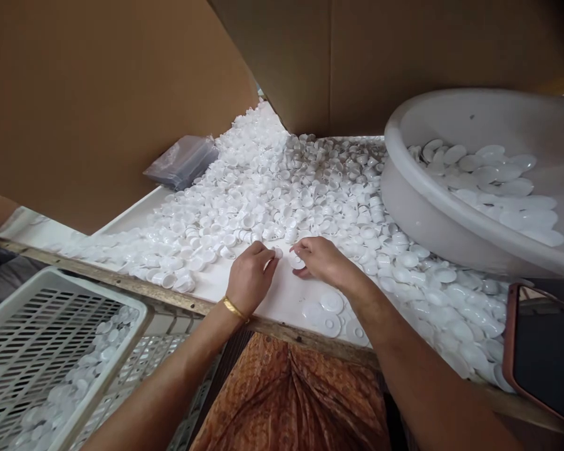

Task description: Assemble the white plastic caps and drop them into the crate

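My left hand (250,279), with a gold bangle at its wrist, pinches a small white cup-like piece (277,252) between thumb and fingertips. Close by on its right, my right hand (320,258) grips a small white plastic saucer (296,262), tilted toward me. The two pieces are apart. Below my right hand, several white saucers (331,302) lie flat near the table's front edge. Just beyond my hands spreads a thick heap of tiny white cups (263,194), and loose saucers (451,313) are piled to the right.
A large pale tub (404,188) holding white saucers stands at right. A phone in a reddish case (511,338) rests at the right edge. Cardboard (122,94) rises behind, beside a plastic-wrapped packet (183,160). A slatted crate (138,313) with white pieces sits lower left.
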A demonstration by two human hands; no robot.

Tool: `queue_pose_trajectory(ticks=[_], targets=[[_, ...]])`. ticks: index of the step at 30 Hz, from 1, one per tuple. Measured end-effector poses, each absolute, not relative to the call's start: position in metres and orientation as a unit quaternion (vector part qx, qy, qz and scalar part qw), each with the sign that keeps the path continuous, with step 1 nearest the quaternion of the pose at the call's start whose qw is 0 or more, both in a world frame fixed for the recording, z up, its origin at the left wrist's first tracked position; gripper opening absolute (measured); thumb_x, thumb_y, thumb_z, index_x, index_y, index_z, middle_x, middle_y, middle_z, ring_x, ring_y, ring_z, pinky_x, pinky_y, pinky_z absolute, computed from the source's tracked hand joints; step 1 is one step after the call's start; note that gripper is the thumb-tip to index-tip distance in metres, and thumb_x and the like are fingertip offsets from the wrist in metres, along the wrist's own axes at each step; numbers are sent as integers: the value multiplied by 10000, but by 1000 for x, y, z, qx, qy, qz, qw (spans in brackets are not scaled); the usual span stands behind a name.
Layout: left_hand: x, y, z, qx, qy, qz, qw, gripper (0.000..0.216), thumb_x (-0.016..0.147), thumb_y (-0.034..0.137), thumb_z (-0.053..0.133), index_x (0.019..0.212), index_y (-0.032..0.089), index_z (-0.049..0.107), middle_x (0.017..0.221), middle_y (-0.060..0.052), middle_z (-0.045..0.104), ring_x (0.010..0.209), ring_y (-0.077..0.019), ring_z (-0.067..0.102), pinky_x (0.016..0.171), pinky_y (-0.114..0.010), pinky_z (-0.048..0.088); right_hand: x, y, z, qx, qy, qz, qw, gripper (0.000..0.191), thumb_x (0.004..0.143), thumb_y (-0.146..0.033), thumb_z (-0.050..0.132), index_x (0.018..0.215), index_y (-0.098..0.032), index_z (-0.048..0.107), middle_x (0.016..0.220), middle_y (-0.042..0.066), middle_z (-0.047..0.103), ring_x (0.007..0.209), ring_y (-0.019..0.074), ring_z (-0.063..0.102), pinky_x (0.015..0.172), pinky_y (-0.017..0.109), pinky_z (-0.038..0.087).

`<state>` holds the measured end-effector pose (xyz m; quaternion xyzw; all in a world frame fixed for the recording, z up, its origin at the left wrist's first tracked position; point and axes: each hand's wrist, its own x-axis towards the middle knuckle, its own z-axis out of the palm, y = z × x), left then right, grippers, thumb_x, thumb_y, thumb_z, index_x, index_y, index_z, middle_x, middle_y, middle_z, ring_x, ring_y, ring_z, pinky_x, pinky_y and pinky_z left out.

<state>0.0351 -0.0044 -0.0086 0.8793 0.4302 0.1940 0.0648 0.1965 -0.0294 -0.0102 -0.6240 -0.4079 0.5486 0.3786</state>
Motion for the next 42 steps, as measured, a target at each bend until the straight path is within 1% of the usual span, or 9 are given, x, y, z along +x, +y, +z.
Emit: queue_pose_trajectory(ticks=[3, 9, 14, 20, 23, 27, 32, 35, 42], targets=[[30, -16, -4, 880, 399, 251, 61, 189, 861, 225, 449, 816, 160, 620, 785, -45, 533, 708, -127, 505, 617, -234, 391, 191, -29, -9, -581, -354, 609, 408, 113, 867, -226, 513, 843, -152, 594, 595, 27, 605, 519, 143, 635, 486, 251, 540], [31, -26, -7, 902, 361, 236, -12, 194, 869, 204, 421, 837, 168, 609, 839, -60, 549, 775, -146, 495, 656, -249, 411, 182, -31, -4, -571, -333, 619, 425, 154, 886, -151, 448, 915, -138, 600, 643, 23, 637, 527, 126, 642, 577, 270, 557], [34, -24, -3, 913, 347, 210, -48, 204, 868, 157, 397, 802, 167, 589, 816, -56, 546, 759, -149, 479, 647, -255, 410, 178, -31, -6, -570, -351, 594, 446, 158, 871, -165, 471, 896, -140, 625, 682, 22, 638, 530, 116, 631, 580, 269, 557], [38, -18, 4, 928, 314, 183, -79, 233, 879, 157, 378, 766, 149, 581, 819, -71, 565, 750, -170, 477, 654, -298, 419, 176, -33, 1, -500, -351, 613, 501, 96, 807, -169, 578, 889, -129, 603, 731, 18, 634, 672, 113, 628, 710, 272, 549], [36, -18, 10, 923, 312, 226, -21, 194, 873, 187, 416, 827, 159, 603, 879, -71, 575, 800, -163, 513, 704, -303, 451, 175, -32, 4, -483, -334, 628, 511, 107, 813, -145, 548, 910, -122, 586, 719, 12, 629, 667, 103, 620, 712, 264, 539], [33, -19, 16, 823, 413, 358, 156, 186, 848, 261, 486, 978, 185, 595, 967, -61, 562, 845, -138, 555, 707, -265, 492, 175, -34, 1, -525, -408, 541, 514, 189, 797, -178, 537, 982, -164, 576, 739, -1, 611, 675, 112, 611, 722, 291, 518], [37, -16, 10, 742, 479, 309, 354, 340, 822, 393, 507, 1078, 173, 546, 884, -46, 585, 732, -135, 577, 593, -253, 503, 171, -39, -2, -559, -550, 379, 491, 244, 777, -143, 475, 991, -211, 569, 842, 14, 601, 775, 146, 580, 716, 308, 483], [37, -16, 9, 768, 444, 316, 335, 284, 856, 369, 449, 1008, 184, 601, 887, -48, 573, 770, -138, 570, 641, -256, 503, 167, -40, -3, -540, -588, 309, 516, 296, 758, -73, 432, 988, -209, 560, 982, 40, 575, 898, 157, 555, 789, 316, 457], [32, -19, 21, 814, 414, 328, 240, 195, 855, 304, 486, 946, 197, 621, 823, -33, 570, 731, -120, 529, 664, -242, 453, 164, -40, -3, -521, -604, 274, 538, 321, 754, -38, 416, 983, -215, 556, 981, 42, 566, 932, 167, 541, 834, 319, 444]])
